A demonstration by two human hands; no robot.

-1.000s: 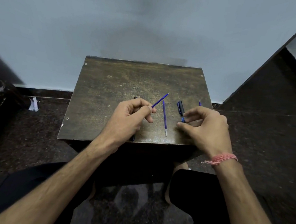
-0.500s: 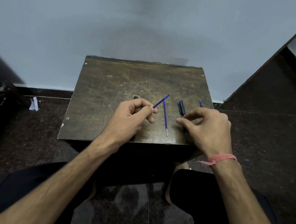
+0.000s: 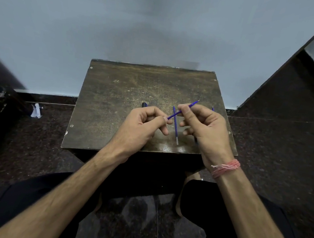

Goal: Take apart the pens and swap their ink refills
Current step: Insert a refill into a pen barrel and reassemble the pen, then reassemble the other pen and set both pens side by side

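Head view shows both my hands raised just above the small brown table (image 3: pixel 115 103), sharing one blue ink refill (image 3: pixel 174 114) held slanted between them: my left hand (image 3: pixel 141 129) pinches its lower end with curled fingers, and my right hand (image 3: pixel 205 129) grips it nearer the pointed tip, which sticks out past my fingers toward the wall. A second blue refill (image 3: pixel 175 129) lies flat on the table between my hands, and a dark pen part (image 3: pixel 144 104) peeks out beyond my left hand.

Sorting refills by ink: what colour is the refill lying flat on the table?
Blue, with a pale grey end nearest the person; the refill shows best in the head view.
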